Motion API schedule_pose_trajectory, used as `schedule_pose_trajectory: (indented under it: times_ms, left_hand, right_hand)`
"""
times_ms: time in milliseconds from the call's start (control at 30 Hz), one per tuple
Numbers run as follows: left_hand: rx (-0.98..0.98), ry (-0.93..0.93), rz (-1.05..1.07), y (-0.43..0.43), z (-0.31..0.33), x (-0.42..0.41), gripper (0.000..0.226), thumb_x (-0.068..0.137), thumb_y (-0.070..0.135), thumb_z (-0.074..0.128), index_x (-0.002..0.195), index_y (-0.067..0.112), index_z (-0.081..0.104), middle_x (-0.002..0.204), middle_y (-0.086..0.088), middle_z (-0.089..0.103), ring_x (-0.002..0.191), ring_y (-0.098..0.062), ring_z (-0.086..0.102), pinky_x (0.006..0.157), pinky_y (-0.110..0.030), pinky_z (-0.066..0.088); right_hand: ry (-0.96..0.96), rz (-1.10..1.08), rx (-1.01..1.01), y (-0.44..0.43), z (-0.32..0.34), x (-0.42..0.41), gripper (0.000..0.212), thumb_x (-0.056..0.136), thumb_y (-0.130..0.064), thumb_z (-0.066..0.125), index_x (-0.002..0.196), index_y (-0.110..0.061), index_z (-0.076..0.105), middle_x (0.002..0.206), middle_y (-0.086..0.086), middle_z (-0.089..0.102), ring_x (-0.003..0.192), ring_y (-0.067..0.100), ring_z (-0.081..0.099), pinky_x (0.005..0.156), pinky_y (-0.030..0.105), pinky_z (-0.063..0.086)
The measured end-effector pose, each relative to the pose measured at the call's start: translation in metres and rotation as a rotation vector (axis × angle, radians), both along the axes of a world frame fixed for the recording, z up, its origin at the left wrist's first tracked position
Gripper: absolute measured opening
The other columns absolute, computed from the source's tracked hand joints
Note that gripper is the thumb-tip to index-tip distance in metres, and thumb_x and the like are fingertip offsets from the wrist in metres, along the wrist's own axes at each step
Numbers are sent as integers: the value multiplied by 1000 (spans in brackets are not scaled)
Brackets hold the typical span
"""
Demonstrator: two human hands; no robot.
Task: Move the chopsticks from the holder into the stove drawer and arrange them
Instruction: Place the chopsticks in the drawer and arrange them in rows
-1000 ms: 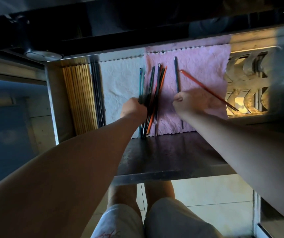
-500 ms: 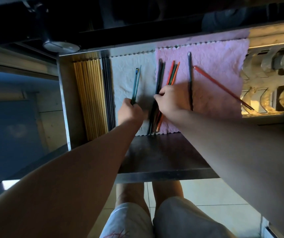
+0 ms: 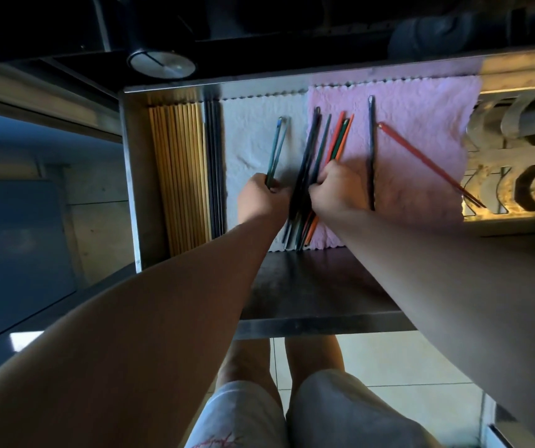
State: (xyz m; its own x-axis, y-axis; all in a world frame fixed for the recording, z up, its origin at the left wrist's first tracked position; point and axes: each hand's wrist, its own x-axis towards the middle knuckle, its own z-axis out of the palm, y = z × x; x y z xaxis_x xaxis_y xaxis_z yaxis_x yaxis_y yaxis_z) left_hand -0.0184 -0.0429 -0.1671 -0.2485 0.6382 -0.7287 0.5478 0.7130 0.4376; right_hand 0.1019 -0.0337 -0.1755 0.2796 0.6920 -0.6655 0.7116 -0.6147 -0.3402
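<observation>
Chopsticks still held by left hand and right hand.

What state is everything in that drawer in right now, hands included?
Drawer: pulled open.
Left hand: grips the teal pair.
Teal pair: on the white cloth, held at its near end.
Right hand: grips the mixed bundle.
Mixed bundle: fanned where the cloths meet.
Dark chopstick: loose on the pink cloth.
Red chopsticks: loose, slanted on the pink cloth.
Wooden chopsticks: packed in a row.
</observation>
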Motion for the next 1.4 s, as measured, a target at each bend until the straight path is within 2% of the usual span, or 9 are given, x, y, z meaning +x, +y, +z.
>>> schedule_pose_trajectory:
  times_ms: [133, 300, 433, 633, 733, 900, 1233, 1333, 1400]
  left_hand:
    - [-61, 24, -89, 6, -6, 14, 16, 79, 27, 73, 81, 12, 66, 62, 1, 56, 55, -15, 52, 43, -23, 31]
    - [-109, 12, -52, 7, -9, 14, 10, 79, 18, 67, 77, 11, 62, 59, -1, 53, 53, -17, 51, 43, -22, 33]
    - [-112, -26, -30, 4, -3, 3, 16, 83, 20, 62, 71, 11, 58, 58, -2, 52, 59, -26, 54, 46, -23, 34]
    - [-49, 48, -49, 1, 6, -19, 30, 92, 27, 45, 104, 3, 59, 93, -13, 60, 84, -31, 55, 64, -30, 37]
    - [-25, 5, -53, -2, 11, -26, 22, 95, 24, 41, 99, 6, 53, 84, -6, 53, 73, -23, 48, 53, -30, 29]
    - [-13, -52, 7, -1, 13, -29, 19, 95, 24, 40, 99, 9, 50, 80, -3, 53, 65, -18, 49, 52, -29, 32]
    - [91, -51, 47, 0, 18, -21, 23, 100, 33, 42, 109, 17, 56, 82, -3, 59, 70, -23, 55, 59, -29, 38]
    - [144, -48, 35, 2, 19, -16, 18, 101, 28, 41, 97, 13, 50, 72, 0, 52, 62, -20, 48, 53, -31, 35]
    - [160, -44, 43, 3, 20, -9, 17, 101, 24, 39, 91, 12, 45, 72, -2, 53, 62, -22, 48, 55, -33, 38]
  right_hand:
    - [90, -18, 54, -8, 3, 9, 9, 79, -9, 56, 86, -9, 62, 84, 6, 60, 85, 26, 59, 67, 27, 41]
    - [123, -34, 56, -8, 3, 9, 8, 80, -9, 55, 81, -13, 62, 83, 5, 63, 81, 22, 59, 64, 24, 39]
    - [100, -37, 56, -5, 4, 1, 17, 83, -10, 55, 91, -8, 70, 91, 9, 69, 86, 21, 61, 69, 20, 39]
    - [-71, -15, 40, 4, -2, -23, 29, 88, -28, 61, 109, -8, 63, 109, 11, 68, 106, 31, 62, 83, 33, 49]
    - [-135, -3, -41, 7, -2, -31, 33, 91, -30, 62, 116, -9, 60, 119, 12, 65, 113, 35, 60, 88, 39, 49]
    - [-156, 2, -95, 14, 1, -33, 38, 90, -28, 63, 120, -6, 59, 126, 14, 63, 118, 34, 59, 92, 39, 49]
    - [-21, -181, -65, 17, 11, -32, 36, 90, -32, 50, 114, -9, 63, 113, 8, 66, 103, 30, 63, 75, 28, 44]
    - [51, -202, -1, 17, 18, -22, 26, 93, -26, 45, 104, -9, 61, 92, 7, 60, 82, 25, 57, 68, 24, 37]
    - [106, -254, 35, 18, 22, -13, 17, 93, -21, 44, 92, -9, 56, 74, 2, 51, 64, 19, 49, 53, 22, 37]
